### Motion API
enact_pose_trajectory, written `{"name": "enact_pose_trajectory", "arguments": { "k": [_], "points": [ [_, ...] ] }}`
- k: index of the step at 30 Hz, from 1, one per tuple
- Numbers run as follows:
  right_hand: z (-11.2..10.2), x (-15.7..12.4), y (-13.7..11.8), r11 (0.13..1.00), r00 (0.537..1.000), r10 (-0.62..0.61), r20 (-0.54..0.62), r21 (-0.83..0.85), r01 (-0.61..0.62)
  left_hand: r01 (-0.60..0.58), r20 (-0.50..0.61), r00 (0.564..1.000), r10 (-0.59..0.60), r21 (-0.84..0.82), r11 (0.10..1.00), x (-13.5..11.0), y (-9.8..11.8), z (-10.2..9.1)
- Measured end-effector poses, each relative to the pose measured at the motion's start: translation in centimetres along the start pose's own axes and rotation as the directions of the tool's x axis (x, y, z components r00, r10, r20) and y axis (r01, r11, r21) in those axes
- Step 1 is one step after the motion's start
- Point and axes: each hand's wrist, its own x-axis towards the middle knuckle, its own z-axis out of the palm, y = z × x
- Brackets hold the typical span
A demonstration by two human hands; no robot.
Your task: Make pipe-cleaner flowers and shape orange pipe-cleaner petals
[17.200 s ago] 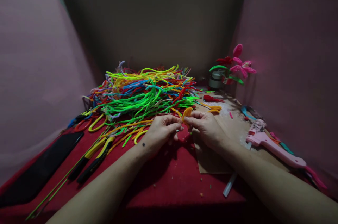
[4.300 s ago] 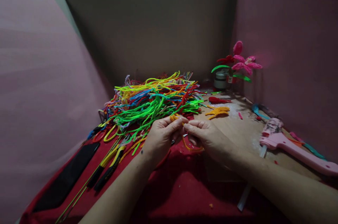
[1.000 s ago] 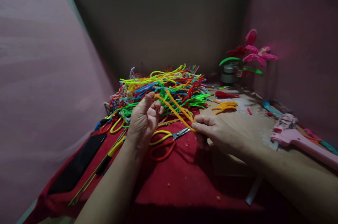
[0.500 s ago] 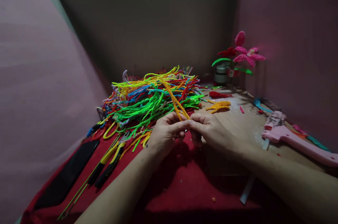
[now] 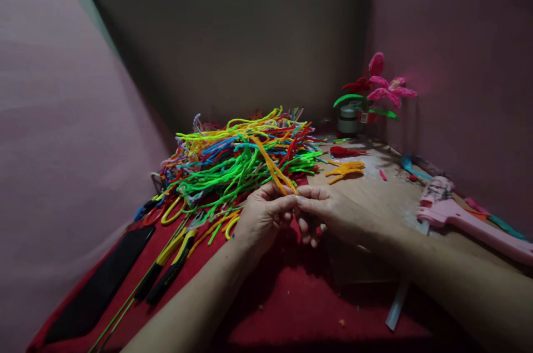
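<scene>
An orange pipe cleaner (image 5: 271, 163), folded into two strands, is pinched at its near end by both of my hands. My left hand (image 5: 264, 211) grips it with thumb and fingers. Touching it at the fingertips, my right hand (image 5: 327, 208) pinches the same end, its lower fingers loosely curled. The strands slant away up and left over a heap of many-coloured pipe cleaners (image 5: 233, 170). A bundle of shaped orange pipe cleaners (image 5: 346, 171) lies on the board beyond my right hand. My fingers hide the exact tips being held.
Yellow-black pliers (image 5: 172, 264), a black flat object (image 5: 102, 281) and thin green stems (image 5: 125, 306) lie at left. A pink glue gun (image 5: 470, 222) with a glue stick (image 5: 397, 306) below it rests at right. Pink fuzzy flowers (image 5: 391, 89) stand at the back right by the wall.
The right hand's lower fingers have opened out slightly below the pinch. Both hands still hold the orange pipe cleaner in nearly the same place; the view has shifted a little.
</scene>
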Motion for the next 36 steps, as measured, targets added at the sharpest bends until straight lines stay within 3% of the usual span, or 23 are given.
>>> {"name": "enact_pose_trajectory", "arguments": {
  "k": [13, 16, 20, 25, 30, 36],
  "points": [
    [-0.4, 0.1, 0.5, 0.995, 0.998, 0.026, 0.052, 0.090, -0.031, 0.066, 0.024, 0.998, -0.066, 0.017, 0.998, -0.2, 0.3, -0.2],
    [-0.3, 0.2, 0.4, 0.979, 0.997, 0.016, 0.070, 0.202, -0.030, 0.043, 0.007, 0.999, -0.043, 0.001, 0.999, -0.1, 0.1, -0.3],
    [-0.1, 0.3, 0.5, 0.892, 0.985, 0.052, 0.165, 0.436, -0.120, 0.044, 0.043, 0.998, -0.042, -0.035, 0.998, 0.2, -0.1, -0.5],
    [-0.2, 0.4, 0.8, 0.843, 0.985, 0.047, 0.169, 0.523, -0.130, 0.046, 0.090, 0.995, -0.044, -0.019, 0.999, 0.1, 0.0, -0.4],
    [-0.5, 0.8, 1.4, 0.842, 0.985, 0.013, 0.171, 0.530, -0.103, -0.042, -0.003, 0.999, 0.042, 0.014, 0.999, -0.2, -0.1, 0.2],
    [-0.4, 0.9, 1.8, 0.859, 0.996, -0.044, 0.078, 0.513, -0.003, -0.139, -0.087, 0.985, 0.149, 0.115, 0.984, -0.4, 0.0, 0.6]
  ]
}}
